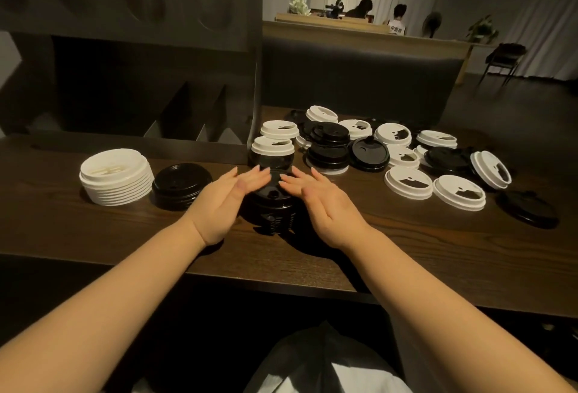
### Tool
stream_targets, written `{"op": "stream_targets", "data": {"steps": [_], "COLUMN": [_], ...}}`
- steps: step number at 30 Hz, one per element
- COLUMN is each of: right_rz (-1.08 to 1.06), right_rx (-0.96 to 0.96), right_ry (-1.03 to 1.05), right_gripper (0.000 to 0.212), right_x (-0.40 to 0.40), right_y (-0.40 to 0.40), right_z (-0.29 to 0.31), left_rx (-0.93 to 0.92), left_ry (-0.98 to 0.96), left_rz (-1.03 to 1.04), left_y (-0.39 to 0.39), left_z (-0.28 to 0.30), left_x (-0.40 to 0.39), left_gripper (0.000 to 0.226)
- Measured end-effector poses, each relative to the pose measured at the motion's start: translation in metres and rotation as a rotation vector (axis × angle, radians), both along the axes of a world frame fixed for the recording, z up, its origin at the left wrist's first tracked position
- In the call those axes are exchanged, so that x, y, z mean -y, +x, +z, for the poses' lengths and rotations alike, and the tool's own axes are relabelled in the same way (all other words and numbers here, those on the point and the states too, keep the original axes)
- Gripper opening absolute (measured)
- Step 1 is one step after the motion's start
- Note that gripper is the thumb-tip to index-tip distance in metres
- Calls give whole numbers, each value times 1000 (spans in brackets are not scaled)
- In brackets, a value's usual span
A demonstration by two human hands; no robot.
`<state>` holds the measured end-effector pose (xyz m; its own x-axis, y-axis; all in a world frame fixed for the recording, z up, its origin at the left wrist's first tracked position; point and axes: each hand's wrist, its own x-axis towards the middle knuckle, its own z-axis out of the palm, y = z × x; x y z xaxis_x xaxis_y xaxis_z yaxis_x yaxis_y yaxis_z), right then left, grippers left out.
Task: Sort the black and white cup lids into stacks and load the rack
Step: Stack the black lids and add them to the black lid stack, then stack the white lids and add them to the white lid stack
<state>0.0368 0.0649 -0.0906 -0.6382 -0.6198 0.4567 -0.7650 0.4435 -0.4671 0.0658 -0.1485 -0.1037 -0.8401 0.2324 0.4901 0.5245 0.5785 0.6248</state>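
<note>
A stack of black lids (pixel 274 208) stands on the dark wooden table (pixel 406 252) in front of me. My left hand (pixel 226 202) and my right hand (pixel 319 202) flank it with straight fingers, palms turned inward; whether they touch the stack is unclear. To the left stand a stack of white lids (pixel 116 177) and a shorter black stack (pixel 181 185). Loose black and white lids (pixel 406 158) lie scattered at the right. The dark rack (pixel 150 58) rises at the back left, its slots showing no lids.
A small pile with white lids on top (pixel 272 147) stands just behind the flanked stack. A single black lid (pixel 528 208) lies near the right edge. A dark bench back (pixel 359 80) runs behind the table. People sit at a far counter.
</note>
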Motion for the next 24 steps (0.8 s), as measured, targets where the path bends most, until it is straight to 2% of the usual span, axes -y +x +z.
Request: {"op": "stream_targets", "data": {"steps": [2,5,9,12,15,17,20,22,24], "right_rz": [6,-8,-37,-64,-63,-63,-57,-62,-46], "right_rx": [65,69,157,160,236,253,283,317,336], "right_ry": [-9,23,44,55,68,79,116,119,97], "right_gripper": [69,70,57,59,63,62,50,47,46], "right_x": [1,2,3,5,7,14,32,47,61], "right_y": [-1,0,2,0,-4,-8,-14,-13,-8], "right_z": [2,3,5,9,12,14,19,20,19], "left_rx": [88,88,84,16,161,259,314,319,364], "left_ry": [-55,-136,-259,-309,-548,-606,-557,-588,-533], "left_rz": [39,108,161,93,68,97,162,199,273], "left_y": [-4,-9,-7,-7,-13,-17,-19,-20,-19], "left_z": [-4,-3,17,33,39,39,43,43,41], "left_x": [5,6,-4,-16,-24,-21,-5,8,17], "left_gripper": [70,78,97,81,61,51,50,51,56]}}
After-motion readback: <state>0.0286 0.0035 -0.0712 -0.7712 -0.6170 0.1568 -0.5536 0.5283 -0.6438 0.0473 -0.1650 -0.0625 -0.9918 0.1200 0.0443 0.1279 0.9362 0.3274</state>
